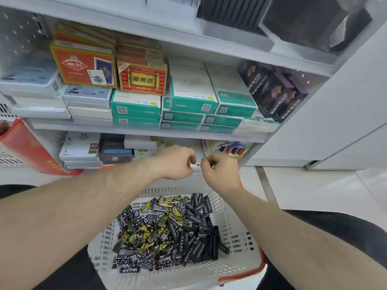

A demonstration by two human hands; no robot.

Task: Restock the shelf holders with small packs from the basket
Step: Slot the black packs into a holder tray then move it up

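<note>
Low before a shop's white shelving (146,131), a person's two bare hands meet just above the far rim of a white plastic basket (236,231). The left hand (174,162) and the right hand (219,170) both have their fingers curled, pinching between them a small pale item (195,164) with a spot of orange, too small to identify. Below the forearms, the basket holds a loose heap of small packs (167,233), black on the right side, yellow-and-black and black-and-white patterned toward the left and near side. On the shelf behind the hands sit stacked teal boxes (136,107), red card boxes (83,65), dark purple boxes (274,93) and white boxes. A red bag (27,147) leans at the left edge.
</note>
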